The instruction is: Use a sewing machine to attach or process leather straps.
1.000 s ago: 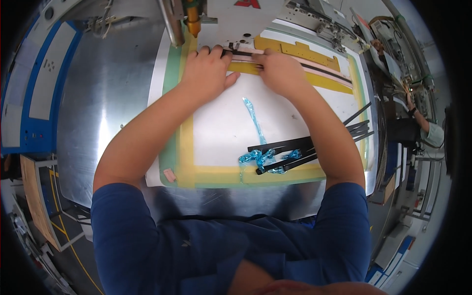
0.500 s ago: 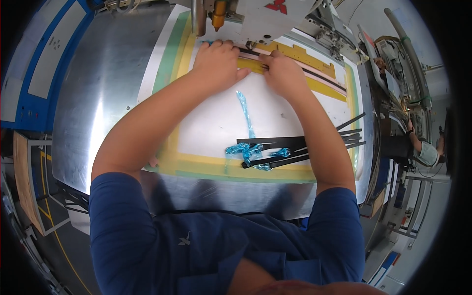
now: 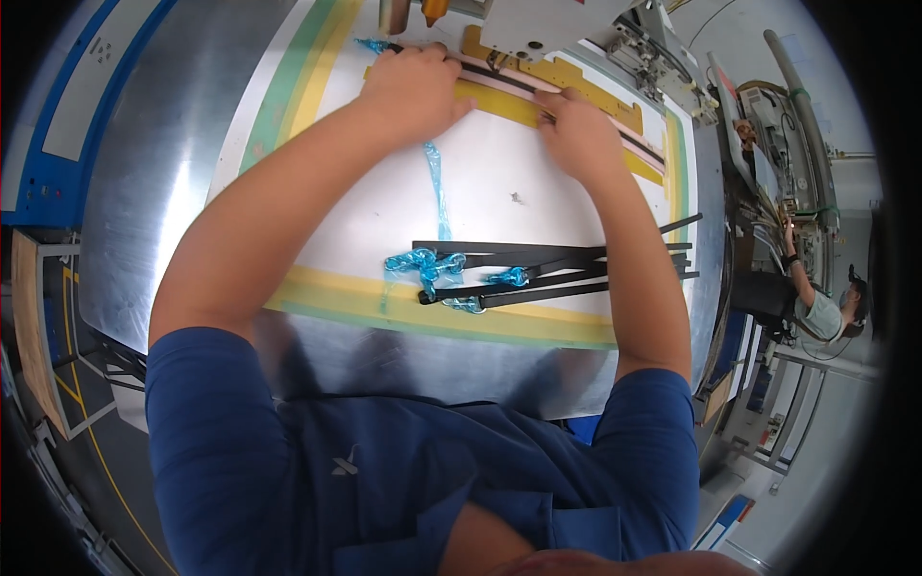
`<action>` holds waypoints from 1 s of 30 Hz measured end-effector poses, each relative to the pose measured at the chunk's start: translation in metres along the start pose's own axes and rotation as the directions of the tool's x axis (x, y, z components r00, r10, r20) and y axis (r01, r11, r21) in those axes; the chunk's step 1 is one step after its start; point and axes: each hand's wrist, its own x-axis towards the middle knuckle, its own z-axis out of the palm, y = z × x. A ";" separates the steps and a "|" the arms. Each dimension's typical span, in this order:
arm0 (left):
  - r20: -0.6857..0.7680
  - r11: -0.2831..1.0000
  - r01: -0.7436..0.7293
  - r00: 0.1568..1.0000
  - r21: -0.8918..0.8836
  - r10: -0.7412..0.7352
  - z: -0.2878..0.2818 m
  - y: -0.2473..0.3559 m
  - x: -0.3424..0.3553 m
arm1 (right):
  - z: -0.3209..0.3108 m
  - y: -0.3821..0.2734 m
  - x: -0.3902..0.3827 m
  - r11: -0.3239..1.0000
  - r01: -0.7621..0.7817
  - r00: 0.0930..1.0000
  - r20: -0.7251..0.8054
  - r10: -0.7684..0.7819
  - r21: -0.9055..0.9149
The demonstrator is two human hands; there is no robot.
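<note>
A workshop: machine head (image 3: 533,27) at twelve o'clock, machinery (image 3: 765,117) at two, co-worker (image 3: 812,305) at three, blue cabinet (image 3: 67,110) at ten

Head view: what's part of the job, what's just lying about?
In use, it seems: black strip, at left hand and right hand; yellow plate alongside.

Apparently just lying, away from both hands: loose black strips; long blue film; crumpled blue film.

No text legible; pale emblem (image 3: 345,462) on the blue shirt (image 3: 408,480)
</note>
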 end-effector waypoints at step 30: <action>-0.046 0.999 -0.037 0.998 -0.027 0.036 0.018 0.112 0.030 | 0.004 0.073 -0.027 0.998 0.067 0.996 -0.059 -0.067 0.003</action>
